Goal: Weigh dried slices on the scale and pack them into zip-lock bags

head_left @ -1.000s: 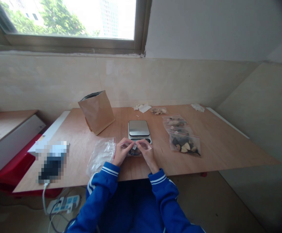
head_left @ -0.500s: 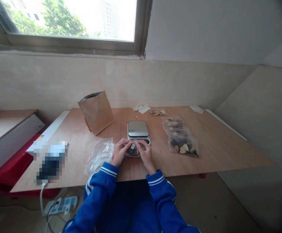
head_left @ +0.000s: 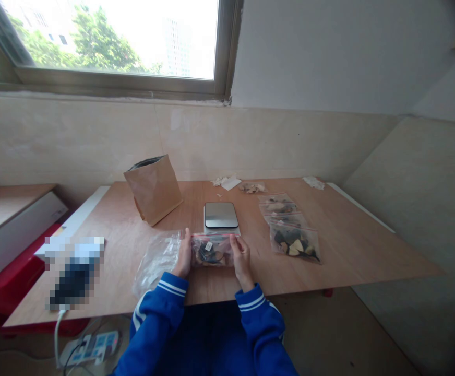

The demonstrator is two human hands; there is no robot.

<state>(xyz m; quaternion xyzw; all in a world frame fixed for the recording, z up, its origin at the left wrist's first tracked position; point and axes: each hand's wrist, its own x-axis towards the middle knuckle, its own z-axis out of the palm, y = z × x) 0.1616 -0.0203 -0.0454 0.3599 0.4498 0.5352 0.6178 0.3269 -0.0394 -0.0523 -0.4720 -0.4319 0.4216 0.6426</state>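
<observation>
My left hand [head_left: 183, 254] and my right hand [head_left: 242, 261] grip the two ends of a transparent zip bag [head_left: 212, 250] with a red-striped seal and a small white label. Dark and pale dried pieces fill it, and it rests low near the table's front edge. Just behind it stands a silver digital scale [head_left: 220, 216], with its front partly hidden by the bag. A crumpled transparent plastic bag [head_left: 157, 263] lies against my left hand.
To the right lie filled zip bags [head_left: 295, 243] [head_left: 279, 206]. Behind stand a brown paper bag [head_left: 153, 196] and loose dried pieces [head_left: 252, 187] by white paper scraps [head_left: 225, 182]. A pixelated object [head_left: 73, 271] sits on the wooden table [head_left: 329, 250], left of my hands; a power strip [head_left: 88, 347] lies below.
My hands have moved apart from the bag's top seal to its two ends. The bag has come down and toward me, away from the scale, and the view has tilted slightly upward.
</observation>
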